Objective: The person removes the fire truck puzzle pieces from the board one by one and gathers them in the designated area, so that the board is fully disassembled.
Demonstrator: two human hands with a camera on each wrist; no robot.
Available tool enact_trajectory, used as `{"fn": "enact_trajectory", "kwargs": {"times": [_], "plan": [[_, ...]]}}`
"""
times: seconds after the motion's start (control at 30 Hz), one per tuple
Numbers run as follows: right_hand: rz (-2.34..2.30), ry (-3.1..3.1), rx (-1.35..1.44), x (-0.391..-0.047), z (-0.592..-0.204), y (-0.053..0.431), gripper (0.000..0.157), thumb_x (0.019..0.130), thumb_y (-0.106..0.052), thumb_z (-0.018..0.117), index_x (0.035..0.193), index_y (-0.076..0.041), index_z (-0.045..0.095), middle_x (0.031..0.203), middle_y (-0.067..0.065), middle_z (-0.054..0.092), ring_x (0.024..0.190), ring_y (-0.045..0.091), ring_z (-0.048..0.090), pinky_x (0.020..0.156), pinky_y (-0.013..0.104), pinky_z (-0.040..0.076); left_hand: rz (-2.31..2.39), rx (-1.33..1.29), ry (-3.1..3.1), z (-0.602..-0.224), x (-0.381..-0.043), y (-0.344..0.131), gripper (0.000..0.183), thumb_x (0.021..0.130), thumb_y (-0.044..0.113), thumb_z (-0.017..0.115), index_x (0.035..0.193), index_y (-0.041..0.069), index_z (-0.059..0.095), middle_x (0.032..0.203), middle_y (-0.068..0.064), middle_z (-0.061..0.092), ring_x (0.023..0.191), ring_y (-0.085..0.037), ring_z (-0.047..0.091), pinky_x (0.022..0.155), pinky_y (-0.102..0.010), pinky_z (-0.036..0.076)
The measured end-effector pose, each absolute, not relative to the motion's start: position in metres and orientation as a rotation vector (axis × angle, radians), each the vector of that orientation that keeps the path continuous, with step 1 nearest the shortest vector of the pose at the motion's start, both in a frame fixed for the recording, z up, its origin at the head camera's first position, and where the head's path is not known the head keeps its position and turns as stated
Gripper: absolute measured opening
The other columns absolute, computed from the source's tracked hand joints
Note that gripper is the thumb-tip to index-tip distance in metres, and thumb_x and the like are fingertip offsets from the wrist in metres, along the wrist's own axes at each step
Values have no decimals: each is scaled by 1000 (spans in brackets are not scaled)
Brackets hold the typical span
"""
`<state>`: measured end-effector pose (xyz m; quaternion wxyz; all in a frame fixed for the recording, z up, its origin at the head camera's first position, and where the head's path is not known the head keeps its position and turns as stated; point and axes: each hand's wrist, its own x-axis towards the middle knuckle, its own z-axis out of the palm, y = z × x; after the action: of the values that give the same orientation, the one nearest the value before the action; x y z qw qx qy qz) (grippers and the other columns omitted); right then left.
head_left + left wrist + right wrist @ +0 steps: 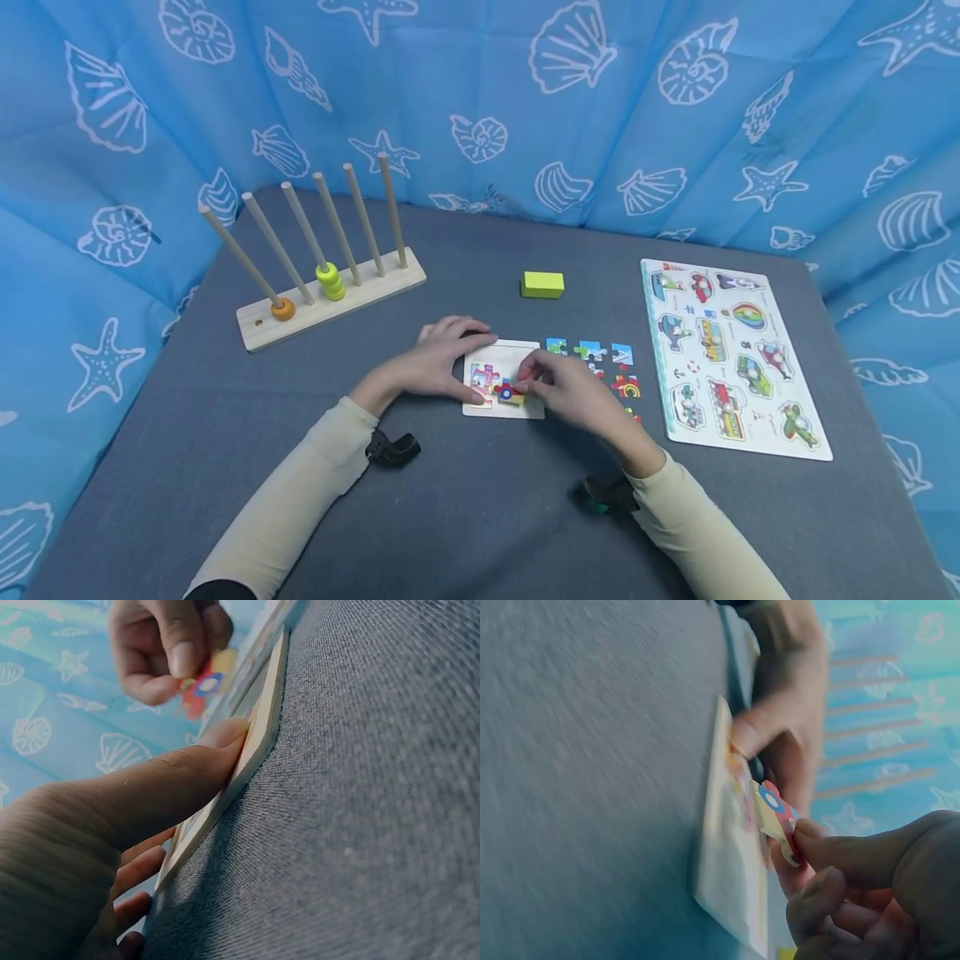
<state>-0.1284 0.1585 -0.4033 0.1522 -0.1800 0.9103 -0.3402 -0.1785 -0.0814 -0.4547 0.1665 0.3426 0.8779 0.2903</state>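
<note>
A small white puzzle tray (506,354) lies on the table, with joined pink jigsaw pieces (483,379) in its left part. My left hand (435,358) spans the tray's left side, its straight thumb pressing the near rim and its other fingers spread toward the far edge. Between thumb and fingertips, my right hand (566,387) pinches a red and yellow jigsaw piece (774,810) with a blue-and-white round mark. This piece is tilted just above the tray, beside the joined ones. Loose jigsaw pieces (590,350) lie right of the tray, partly hidden by the right hand.
At the back left stands a wooden peg rack (360,287) with upright rods, an orange bead (282,309) and green beads (330,282). A yellow-green block (542,285) sits behind the tray. On the right lies a picture peg board (731,358). A blue shell-print curtain (480,100) hangs behind.
</note>
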Motion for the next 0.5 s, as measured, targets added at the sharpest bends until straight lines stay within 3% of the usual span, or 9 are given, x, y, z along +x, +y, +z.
{"fn": "enact_trajectory", "kwargs": {"times": [0.3, 0.5], "plan": [[-967, 2641, -396, -123, -388, 218, 7, 89, -16, 68, 96, -13, 68, 82, -1, 66, 67, 19, 57, 59, 26, 45, 841, 971, 2495, -457, -177, -79, 93, 72, 58, 75, 149, 24, 36, 152, 1, 30, 142, -23, 18, 105, -51, 18], [-896, 2584, -335, -109, -388, 247, 6, 90, -17, 68, 92, -12, 68, 79, 1, 65, 66, 14, 54, 57, 25, 43, 865, 963, 2494, -457, -179, -80, 94, 71, 57, 76, 149, 24, 35, 152, 1, 30, 141, -23, 19, 104, -50, 18]]}}
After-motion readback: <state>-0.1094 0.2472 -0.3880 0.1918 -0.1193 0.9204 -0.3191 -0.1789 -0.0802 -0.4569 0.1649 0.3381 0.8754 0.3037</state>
